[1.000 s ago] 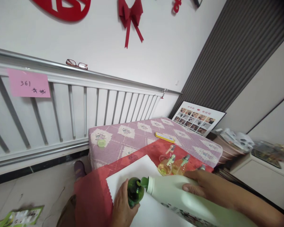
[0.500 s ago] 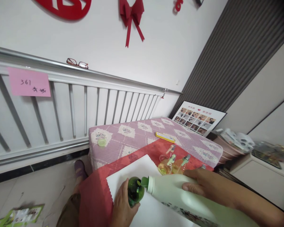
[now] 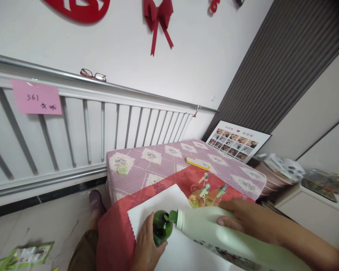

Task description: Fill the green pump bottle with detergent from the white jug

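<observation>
My left hand point(image 3: 149, 242) is wrapped round a dark green see-through bottle point(image 3: 162, 229), low over a white sheet with a scalloped edge point(image 3: 147, 206). In my right hand point(image 3: 237, 216) is a large pale green plastic jug point(image 3: 211, 229), tipped onto its side. The jug's green spout points left, right beside the small bottle's open top. Whether liquid is running between them I cannot make out. Just beyond the jug stand several clear spray bottles point(image 3: 205, 195) with yellowish liquid and green or pink heads, partly hidden by my right hand.
A red cloth point(image 3: 115, 220) lies over the purple patterned bed cover point(image 3: 142, 162). On the cover are a round pale green cap point(image 3: 122, 169) and a yellow box point(image 3: 197, 163). A white radiator point(image 3: 110, 120) runs behind; a photo board point(image 3: 238, 141) leans at the back right.
Hands, green bottle and tilted jug keep nearly the same positions. The view has shifted very slightly.
</observation>
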A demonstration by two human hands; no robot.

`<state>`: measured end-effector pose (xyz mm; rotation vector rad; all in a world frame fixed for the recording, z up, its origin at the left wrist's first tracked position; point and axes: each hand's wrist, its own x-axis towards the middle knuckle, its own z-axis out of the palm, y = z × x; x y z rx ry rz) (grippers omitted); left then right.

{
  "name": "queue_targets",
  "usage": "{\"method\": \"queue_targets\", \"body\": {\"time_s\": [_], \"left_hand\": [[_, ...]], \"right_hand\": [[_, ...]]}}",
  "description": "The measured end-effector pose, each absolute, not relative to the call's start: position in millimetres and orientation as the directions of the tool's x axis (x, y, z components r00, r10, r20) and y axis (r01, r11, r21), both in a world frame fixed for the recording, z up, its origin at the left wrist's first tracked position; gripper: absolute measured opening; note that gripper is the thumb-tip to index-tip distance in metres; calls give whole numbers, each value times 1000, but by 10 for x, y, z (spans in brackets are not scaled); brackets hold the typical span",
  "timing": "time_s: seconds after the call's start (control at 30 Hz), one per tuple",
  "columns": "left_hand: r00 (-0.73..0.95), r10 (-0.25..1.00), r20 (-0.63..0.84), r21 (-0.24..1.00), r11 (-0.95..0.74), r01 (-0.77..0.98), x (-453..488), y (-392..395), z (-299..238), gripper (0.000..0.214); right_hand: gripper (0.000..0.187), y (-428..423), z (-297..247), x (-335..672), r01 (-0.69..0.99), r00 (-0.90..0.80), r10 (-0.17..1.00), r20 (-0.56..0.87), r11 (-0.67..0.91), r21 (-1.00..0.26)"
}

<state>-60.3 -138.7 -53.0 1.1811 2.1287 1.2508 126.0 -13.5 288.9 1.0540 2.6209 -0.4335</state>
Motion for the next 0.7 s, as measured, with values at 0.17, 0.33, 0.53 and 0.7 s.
{"method": "queue_targets", "body": {"time_s": [0.17, 0.33, 0.53, 0.7], "left_hand": [[-551, 831, 78, 854, 230, 467, -615, -1389, -530, 92], [-552, 831, 69, 842, 248, 479, -604, -1396, -538, 92], [-548, 836, 37, 844, 267, 466, -608, -1398, -481, 93], [-566, 823, 48, 847, 267, 460, -603, -1394, -492, 93]], "right_hand": [[42, -124, 2893, 1250, 705, -690, 621, -372, 692, -154], [42, -110, 2886, 1247, 708, -685, 623, -378, 691, -145], [40, -90, 2898, 1242, 714, -676, 621, -396, 685, -144], [43, -61, 2876, 1263, 705, -692, 611, -386, 687, -177]]}}
